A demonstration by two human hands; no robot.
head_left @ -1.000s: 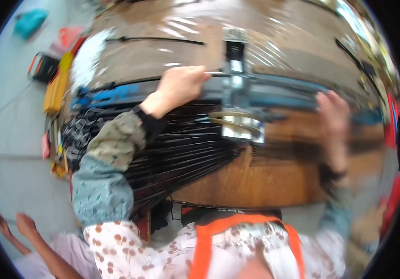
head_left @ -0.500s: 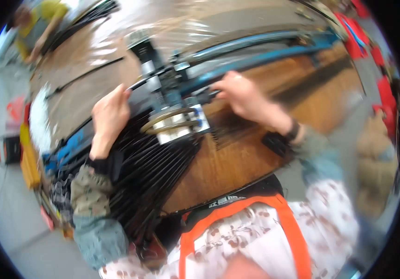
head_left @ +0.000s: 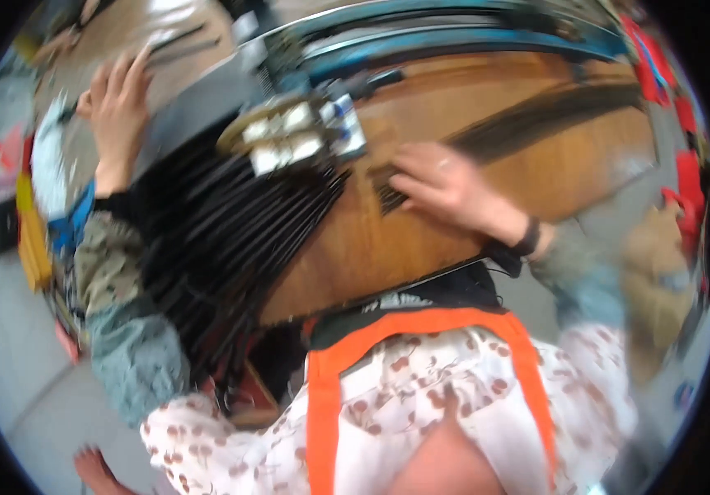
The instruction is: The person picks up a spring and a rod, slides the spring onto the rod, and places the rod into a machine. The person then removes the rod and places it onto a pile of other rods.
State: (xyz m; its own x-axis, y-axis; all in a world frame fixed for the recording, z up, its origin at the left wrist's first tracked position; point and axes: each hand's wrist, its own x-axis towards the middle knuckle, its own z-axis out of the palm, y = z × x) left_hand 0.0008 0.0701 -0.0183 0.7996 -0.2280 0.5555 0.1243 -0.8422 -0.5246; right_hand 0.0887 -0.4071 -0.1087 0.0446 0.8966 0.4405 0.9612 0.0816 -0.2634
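Black-cuffed, the left hand (head_left: 117, 103) appears at 10 o'clock, fingers loosely spread and seemingly clasping nothing. From my remote post I see black rods (head_left: 198, 235) fanned out at 9 o'clock and, at 11, a fixture (head_left: 285, 136) with tan bands and white blocks. At 2 o'clock, the right hand (head_left: 446, 186) bends over 1 end of a thin dark bundle (head_left: 553, 124) on the wooden table (head_left: 334, 268); I cannot tell whether it grips.
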